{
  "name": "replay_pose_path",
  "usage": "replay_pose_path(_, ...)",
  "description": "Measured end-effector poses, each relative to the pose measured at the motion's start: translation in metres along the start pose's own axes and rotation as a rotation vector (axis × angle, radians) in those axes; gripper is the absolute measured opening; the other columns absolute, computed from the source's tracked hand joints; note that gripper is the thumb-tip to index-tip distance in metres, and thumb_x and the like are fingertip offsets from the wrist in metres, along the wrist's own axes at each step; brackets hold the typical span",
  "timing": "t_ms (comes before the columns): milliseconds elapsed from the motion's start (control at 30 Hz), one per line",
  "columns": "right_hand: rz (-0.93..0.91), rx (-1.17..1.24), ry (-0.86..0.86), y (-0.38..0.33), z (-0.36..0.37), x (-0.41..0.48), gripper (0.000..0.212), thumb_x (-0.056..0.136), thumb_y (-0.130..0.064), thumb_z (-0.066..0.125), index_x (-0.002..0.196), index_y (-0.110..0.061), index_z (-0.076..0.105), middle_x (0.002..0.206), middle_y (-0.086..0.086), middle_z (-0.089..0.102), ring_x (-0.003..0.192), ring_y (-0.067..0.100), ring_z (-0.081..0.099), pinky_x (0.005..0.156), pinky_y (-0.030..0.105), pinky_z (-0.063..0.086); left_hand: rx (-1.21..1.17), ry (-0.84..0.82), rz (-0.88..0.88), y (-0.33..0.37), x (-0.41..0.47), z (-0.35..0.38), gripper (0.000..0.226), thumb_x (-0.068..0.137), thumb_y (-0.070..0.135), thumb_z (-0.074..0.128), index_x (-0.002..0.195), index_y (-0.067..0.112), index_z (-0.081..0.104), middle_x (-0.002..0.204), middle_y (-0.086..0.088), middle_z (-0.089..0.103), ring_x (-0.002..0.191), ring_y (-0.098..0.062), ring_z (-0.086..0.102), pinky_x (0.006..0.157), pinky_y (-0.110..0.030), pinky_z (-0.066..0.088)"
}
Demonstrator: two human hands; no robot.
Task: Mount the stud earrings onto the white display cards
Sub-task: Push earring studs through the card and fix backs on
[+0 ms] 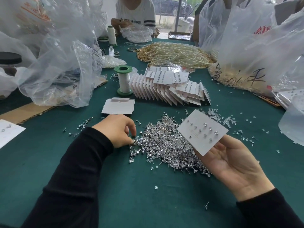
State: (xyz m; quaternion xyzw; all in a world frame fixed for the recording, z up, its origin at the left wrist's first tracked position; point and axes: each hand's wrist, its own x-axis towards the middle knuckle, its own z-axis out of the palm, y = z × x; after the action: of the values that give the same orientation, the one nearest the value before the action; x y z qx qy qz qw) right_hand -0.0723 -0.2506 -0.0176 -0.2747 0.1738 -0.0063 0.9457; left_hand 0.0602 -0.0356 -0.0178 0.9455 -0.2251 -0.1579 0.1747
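Observation:
A heap of silver stud earrings lies on the green tablecloth in the middle. My left hand reaches into the heap's left edge, its fingertips curled and pinching at a stud there. My right hand lies palm up at the right and holds a white display card tilted above the heap. Several studs sit in that card. A blank white card lies flat beyond my left hand. A fanned stack of filled cards stands further back.
Clear earring backs are scattered right of the heap. A green-capped thread spool stands behind the blank card. Plastic bags crowd the left and right sides. Pearl strands lie at the back, where other people sit.

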Motion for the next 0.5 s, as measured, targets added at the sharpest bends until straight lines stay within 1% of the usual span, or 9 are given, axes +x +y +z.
replay_pose_path(100,-0.003,-0.013,0.013,0.001,0.001,-0.001,0.069,0.013,-0.003,0.093,0.079,0.005,0.074,0.096,0.021,0.071,0.087,0.031,0.070,0.063,0.038,0.059,-0.003,0.051,0.009,0.002,0.003,0.000,0.013,0.078,0.011,0.066,0.071,0.022,0.066,0.068,0.008,0.059,0.055,0.002,0.049,0.056,-0.015,0.043)
replay_pose_path(133,0.005,0.000,0.014,0.000,0.001,-0.001,0.062,0.021,-0.002,0.092,0.080,0.005,0.073,0.098,0.021,0.070,0.088,0.031,0.069,0.062,0.038,0.059,-0.017,0.061,-0.003,0.001,0.004,0.000,0.013,0.079,0.010,0.065,0.070,0.021,0.066,0.066,0.009,0.058,0.055,0.002,0.049,0.056,-0.016,0.043)
replay_pose_path(200,0.010,0.010,0.026,-0.001,0.001,-0.002,0.039,0.043,-0.005,0.085,0.079,0.005,0.074,0.100,0.021,0.070,0.088,0.031,0.069,0.061,0.038,0.059,-0.038,0.091,-0.050,-0.003,0.003,-0.003,0.014,0.079,0.009,0.064,0.071,0.021,0.067,0.064,0.011,0.058,0.055,0.002,0.050,0.060,-0.018,0.043)
replay_pose_path(233,0.006,0.016,0.028,-0.001,0.002,-0.003,0.040,0.043,-0.006,0.085,0.079,0.005,0.074,0.099,0.022,0.070,0.088,0.031,0.069,0.061,0.038,0.059,-0.040,0.112,-0.074,-0.006,0.002,-0.005,0.014,0.079,0.009,0.064,0.073,0.021,0.068,0.064,0.011,0.058,0.055,0.002,0.049,0.063,-0.018,0.043)
replay_pose_path(300,0.002,0.015,0.026,0.000,0.002,-0.002,0.062,0.021,-0.002,0.092,0.080,0.006,0.073,0.096,0.022,0.070,0.086,0.031,0.070,0.061,0.038,0.059,-0.048,0.165,-0.105,-0.013,0.001,-0.008,0.018,0.079,0.007,0.062,0.077,0.022,0.071,0.065,0.014,0.057,0.057,0.004,0.048,0.069,-0.018,0.041)
replay_pose_path(333,-0.001,0.008,0.022,0.000,0.002,-0.003,0.066,0.018,-0.002,0.092,0.081,0.006,0.073,0.095,0.022,0.071,0.085,0.030,0.070,0.061,0.038,0.059,-0.059,0.189,-0.112,-0.015,0.001,-0.010,0.021,0.079,0.006,0.060,0.078,0.024,0.071,0.065,0.015,0.057,0.059,0.004,0.049,0.071,-0.017,0.041)
replay_pose_path(367,-0.004,-0.007,0.022,0.000,0.002,-0.002,0.063,0.020,-0.003,0.091,0.080,0.005,0.073,0.095,0.021,0.071,0.084,0.029,0.070,0.061,0.037,0.059,-0.071,0.208,-0.114,-0.017,0.000,-0.011,0.023,0.079,0.005,0.060,0.078,0.025,0.071,0.066,0.015,0.058,0.061,0.004,0.050,0.071,-0.017,0.040)
replay_pose_path(400,-0.008,-0.014,0.021,0.000,0.002,-0.002,0.061,0.022,-0.003,0.090,0.080,0.005,0.074,0.095,0.020,0.071,0.084,0.029,0.070,0.061,0.037,0.059,-0.086,0.218,-0.114,-0.018,0.000,-0.012,0.022,0.078,0.005,0.062,0.078,0.025,0.071,0.066,0.014,0.059,0.062,0.003,0.051,0.071,-0.017,0.040)
replay_pose_path(500,-0.007,-0.006,0.015,0.000,0.000,0.000,0.072,0.012,-0.003,0.092,0.081,0.004,0.074,0.097,0.020,0.071,0.086,0.029,0.070,0.065,0.038,0.059,-0.124,0.195,-0.073,-0.016,-0.002,-0.011,0.011,0.073,0.016,0.074,0.079,0.025,0.071,0.066,0.013,0.060,0.062,0.002,0.052,0.062,-0.015,0.038)
